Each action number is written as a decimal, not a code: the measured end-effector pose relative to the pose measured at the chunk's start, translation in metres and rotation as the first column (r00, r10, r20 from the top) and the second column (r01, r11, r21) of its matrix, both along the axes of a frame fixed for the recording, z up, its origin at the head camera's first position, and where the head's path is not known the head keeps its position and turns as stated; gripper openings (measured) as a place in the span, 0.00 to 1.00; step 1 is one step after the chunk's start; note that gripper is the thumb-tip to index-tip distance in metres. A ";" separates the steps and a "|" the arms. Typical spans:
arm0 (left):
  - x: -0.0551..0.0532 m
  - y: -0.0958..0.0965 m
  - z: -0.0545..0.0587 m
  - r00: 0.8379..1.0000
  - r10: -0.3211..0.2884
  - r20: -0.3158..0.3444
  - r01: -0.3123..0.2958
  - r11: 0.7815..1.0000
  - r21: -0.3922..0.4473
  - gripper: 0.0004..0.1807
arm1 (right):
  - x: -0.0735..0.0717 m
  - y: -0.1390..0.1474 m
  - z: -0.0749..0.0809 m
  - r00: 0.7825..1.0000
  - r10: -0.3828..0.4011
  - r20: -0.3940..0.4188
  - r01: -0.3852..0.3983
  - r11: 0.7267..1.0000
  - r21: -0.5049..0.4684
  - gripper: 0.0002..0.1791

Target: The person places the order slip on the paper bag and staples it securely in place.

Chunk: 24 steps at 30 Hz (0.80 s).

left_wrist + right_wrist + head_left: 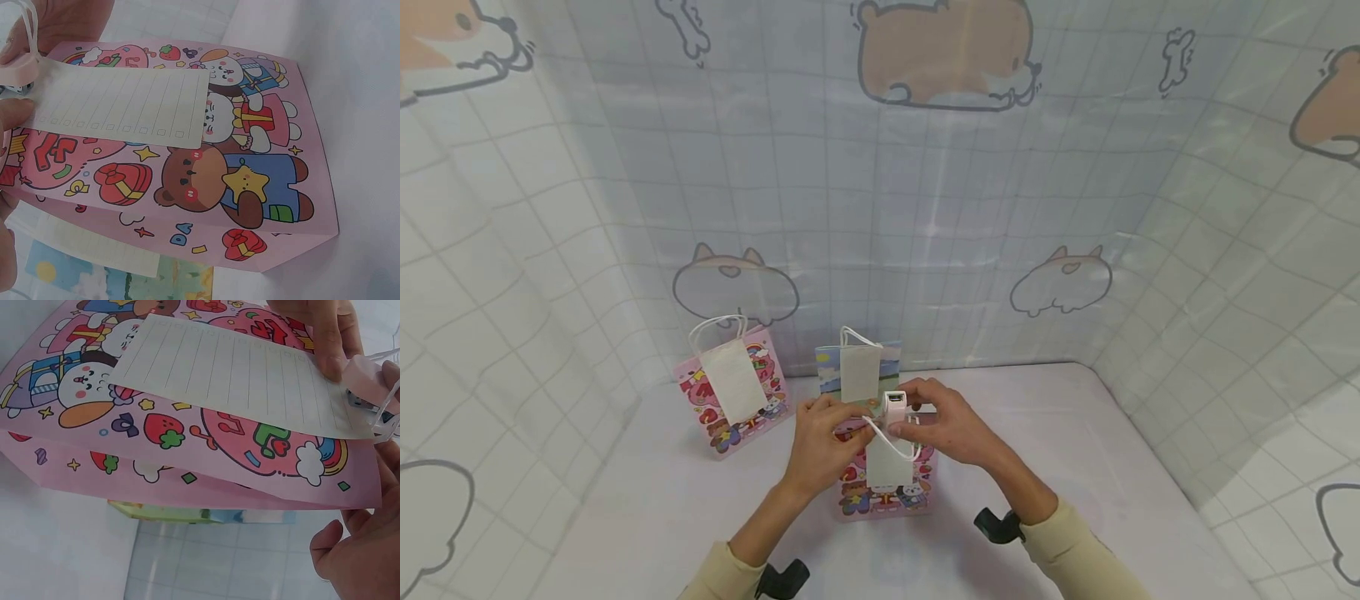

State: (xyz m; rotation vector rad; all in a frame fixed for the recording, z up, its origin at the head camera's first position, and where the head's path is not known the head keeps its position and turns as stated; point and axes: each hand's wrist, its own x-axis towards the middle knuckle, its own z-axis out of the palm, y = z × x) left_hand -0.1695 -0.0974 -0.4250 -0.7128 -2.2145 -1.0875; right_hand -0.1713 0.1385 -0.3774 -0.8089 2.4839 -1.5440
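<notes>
A pink gift bag (852,477) with cartoon animals stands in front of me, a lined note sheet (125,103) lying over its front at the top edge. My left hand (822,446) pinches the bag's top edge and the sheet, its thumb on the paper. In my right hand (953,423) is a small pink stapler (369,380). Its mouth sits over the sheet and the bag's top edge, beside the white rope handle (891,446). Part of the stapler is hidden by fingers in the wrist views.
At the left stands another pink cartoon bag (696,396) with a white sheet (733,382) on its front. Behind the bag in hand is a blue-green landscape bag (828,367), also bearing a sheet (860,372). A patterned curtain (925,208) rises at the table's back edge.
</notes>
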 end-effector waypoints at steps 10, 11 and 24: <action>0.000 0.001 0.000 1.000 0.001 0.006 -0.001 1.000 -0.003 0.10 | 0.002 0.000 0.000 0.999 -0.034 -0.032 0.034 0.999 0.021 0.24; 0.000 0.001 0.000 1.000 0.000 0.011 0.000 1.000 -0.003 0.10 | 0.002 0.000 -0.001 0.999 -0.037 -0.037 0.038 0.999 0.023 0.24; 0.001 0.000 0.002 0.999 -0.022 0.032 0.022 1.000 0.015 0.10 | 0.004 -0.001 -0.005 0.993 -0.068 -0.097 0.071 0.997 0.026 0.24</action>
